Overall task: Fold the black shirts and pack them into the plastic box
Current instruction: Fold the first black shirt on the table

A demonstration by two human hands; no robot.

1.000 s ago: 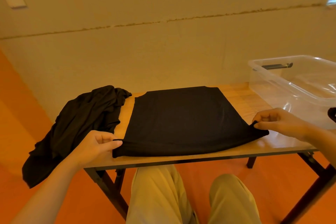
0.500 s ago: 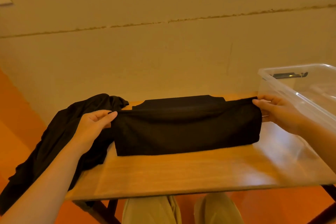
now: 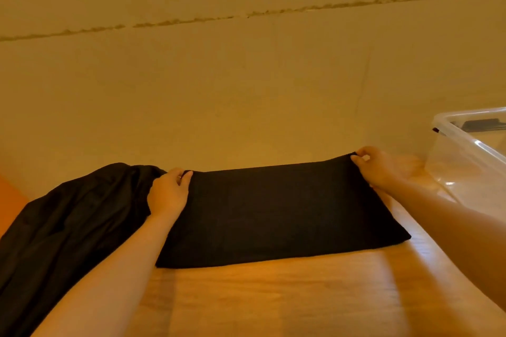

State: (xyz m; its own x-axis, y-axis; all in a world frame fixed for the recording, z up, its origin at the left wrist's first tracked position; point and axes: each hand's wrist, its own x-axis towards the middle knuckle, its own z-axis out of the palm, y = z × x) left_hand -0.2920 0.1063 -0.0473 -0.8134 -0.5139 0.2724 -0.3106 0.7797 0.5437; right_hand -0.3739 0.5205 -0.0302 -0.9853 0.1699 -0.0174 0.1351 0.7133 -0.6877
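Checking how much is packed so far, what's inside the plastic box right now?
The clear plastic box shows no shirts in its visible part; a dark handle-like piece shows at its far rim. The rest of the box is cut off by the frame.

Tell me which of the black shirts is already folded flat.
The black shirt pinched between both hands, a neat rectangle on the wooden table. The other black shirt lies crumpled at the left edge.

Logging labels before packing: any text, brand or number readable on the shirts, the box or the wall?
None readable. The folded black shirt, the crumpled black shirt, the clear plastic box, the wooden table and the wall show no print, tag or sign.
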